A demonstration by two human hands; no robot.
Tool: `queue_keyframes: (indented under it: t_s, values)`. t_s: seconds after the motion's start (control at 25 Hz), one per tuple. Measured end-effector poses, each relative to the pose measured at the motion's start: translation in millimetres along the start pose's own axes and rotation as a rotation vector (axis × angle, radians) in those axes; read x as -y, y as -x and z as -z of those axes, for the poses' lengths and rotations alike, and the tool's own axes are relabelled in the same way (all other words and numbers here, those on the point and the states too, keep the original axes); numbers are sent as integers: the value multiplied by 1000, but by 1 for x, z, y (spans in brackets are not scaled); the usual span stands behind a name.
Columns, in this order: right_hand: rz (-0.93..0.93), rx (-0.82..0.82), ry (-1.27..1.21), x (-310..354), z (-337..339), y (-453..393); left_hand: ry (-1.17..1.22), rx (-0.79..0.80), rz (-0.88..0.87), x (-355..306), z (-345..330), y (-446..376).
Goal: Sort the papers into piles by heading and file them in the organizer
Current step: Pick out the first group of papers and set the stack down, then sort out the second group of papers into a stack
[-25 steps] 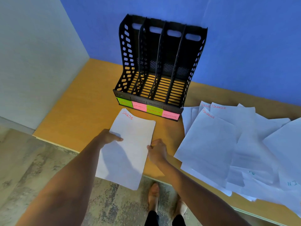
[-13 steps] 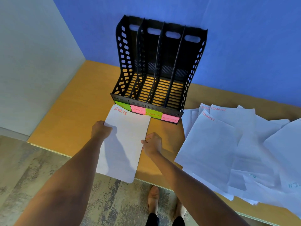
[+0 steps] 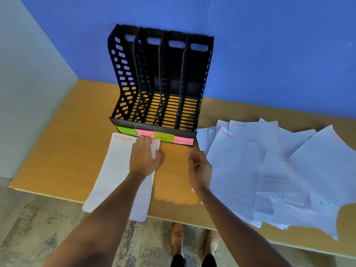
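My left hand (image 3: 144, 158) lies flat on the SPORTS sheet (image 3: 113, 170), fingers straight and together, pressing its upper right part onto the desk (image 3: 57, 151). My fingertips reach almost to the sheet's top edge, just short of the pink label (image 3: 144, 132) on the organizer (image 3: 159, 81). The red heading sits just left of my fingers, uncovered. The sheet runs from the organizer's front edge down toward me, and its lower end hangs past the desk's near edge, over the floor (image 3: 38, 218).

My right hand (image 3: 199, 168) is off the sheet, over bare desk between it and the loose papers (image 3: 269, 170). Its fingers are loosely curled and hold nothing; whether it touches the desk I cannot tell. The left edge of the nearest FINANCE sheet (image 3: 233, 170) lies right by my knuckles.

The organizer stands upright against the blue wall (image 3: 269, 45), four slots, nothing in them that I can see. Along its front run four labels: green (image 3: 126, 130), pink, green (image 3: 163, 136) reading FINANCE, pink (image 3: 183, 140). The SPORTS sheet lies below the two leftmost. The loose papers overlap in a spread to the right, several headed FINANCE in red, others with headings hidden or too blurred to read.

My shoes (image 3: 194, 239) show below the desk edge.
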State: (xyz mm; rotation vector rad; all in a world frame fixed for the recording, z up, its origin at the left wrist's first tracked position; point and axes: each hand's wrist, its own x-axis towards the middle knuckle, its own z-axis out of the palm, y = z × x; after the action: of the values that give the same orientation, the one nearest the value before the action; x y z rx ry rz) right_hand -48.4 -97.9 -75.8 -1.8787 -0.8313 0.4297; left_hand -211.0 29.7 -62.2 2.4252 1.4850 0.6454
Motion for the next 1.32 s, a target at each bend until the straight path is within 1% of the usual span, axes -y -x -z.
queue_keyframes:
  t_s: [0.08, 0.16, 0.2, 0.24, 0.28, 0.36, 0.4, 0.48, 0.6, 0.68, 0.76, 0.88, 1.0, 1.08, 1.16, 1.24, 1.32]
  values:
    - [-74, -157, 19, -19, 31, -18, 25, 95, -189, -37, -14, 1]
    - [-139, -256, 57, -38, 65, -36, 90, 168, -293, -71, -29, 1]
    - [-163, -276, 83, -48, 82, -42, 138, 219, -310, -89, -37, 2]
    - [-195, -278, 113, -58, 97, -47, 206, 290, -284, -103, -44, 4]
    - [-240, -278, 164, -68, 110, -51, 292, 371, -219, -116, -50, 6]
    - [-393, -275, 336, -82, 132, -54, 468, 523, -88, -141, -62, 9]
    - [-482, -270, 405, -85, 138, -53, 520, 571, -53, -149, -69, 10]
    - [-610, -259, 440, -88, 148, -51, 541, 619, 24, -163, -82, 10]
    - [-668, -234, 305, -91, 155, -52, 456, 684, 239, -173, -96, 10]
    - [-686, -245, 196, -95, 160, -54, 466, 672, 315, -176, -101, 10]
    - [-668, -272, 130, -97, 163, -53, 545, 582, 334, -175, -101, 11]
    - [-542, -237, 23, -97, 170, -53, 601, 481, 361, -173, -99, 9]
    - [-431, -200, 37, -99, 188, -59, 631, 523, 416, -176, -97, 4]
    - [-322, -249, 142, -103, 206, -67, 615, 536, 413, -179, -99, 2]
    - [-237, -299, 376, -111, 228, -77, 633, 508, 440, -182, -100, 2]
    - [-255, -276, 630, -124, 252, -86, 682, 478, 485, -186, -100, 2]
    - [-290, -222, 794, -142, 275, -93, 733, 473, 554, -189, -101, 3]
